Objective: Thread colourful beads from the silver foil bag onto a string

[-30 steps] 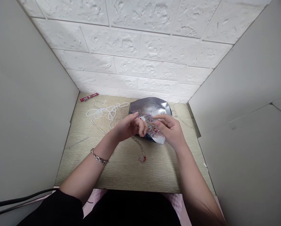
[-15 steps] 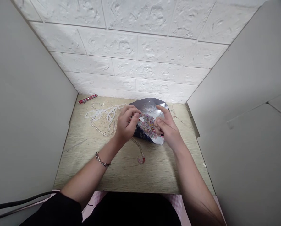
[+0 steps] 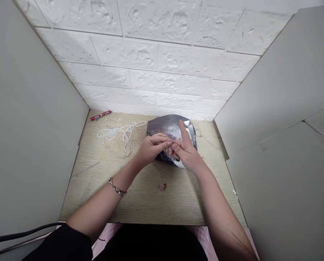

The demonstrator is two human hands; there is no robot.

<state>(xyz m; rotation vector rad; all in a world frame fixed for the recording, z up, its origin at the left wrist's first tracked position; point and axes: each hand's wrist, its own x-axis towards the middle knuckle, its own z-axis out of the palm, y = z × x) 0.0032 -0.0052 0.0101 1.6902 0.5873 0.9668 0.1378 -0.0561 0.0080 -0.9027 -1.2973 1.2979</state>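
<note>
I noted that the gap between the hands had closed: the left hand point(image 3: 151, 149) had shifted rightward, the right hand point(image 3: 188, 154) had come inward, and their fingertips met above the foil-lined pouch point(image 3: 162, 122). Together they hid more of the loose multicoloured beads point(image 3: 166, 133) than before.

No lettering seems readable, though the red packet point(image 3: 100, 115) is too small to judge.

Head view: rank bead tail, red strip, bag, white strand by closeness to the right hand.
Nearest the right hand:
1. Bag, just beneath/behind it
2. Bead tail, front-left
3. White strand, left
4. Red strip, far left, back corner
</note>
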